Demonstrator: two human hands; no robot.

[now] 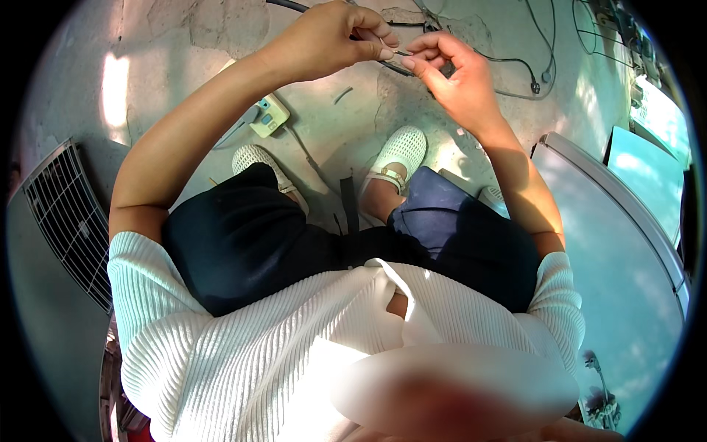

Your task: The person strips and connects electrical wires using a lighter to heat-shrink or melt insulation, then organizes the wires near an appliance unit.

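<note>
Pinching a skinny wire (403,52) like that, you've got it up over the floor (169,70), out past your shoes (401,151). Your left hand (352,37) has it between thumb and fingertips, and your right hand (458,72) looks to be nipping it just beside. Can't make out the very end, fingers are in the way. I'd bet it weighs next to nothing, bends easily and springs back a bit, and any bare strands would fray or snap if you twist hard. The black cable (395,68) just below looks thicker, so probably stiffer, and its slick jacket could roll on you. Personally I'd grip the jacket close to the end and save the fingertips for the thin bit.
</note>
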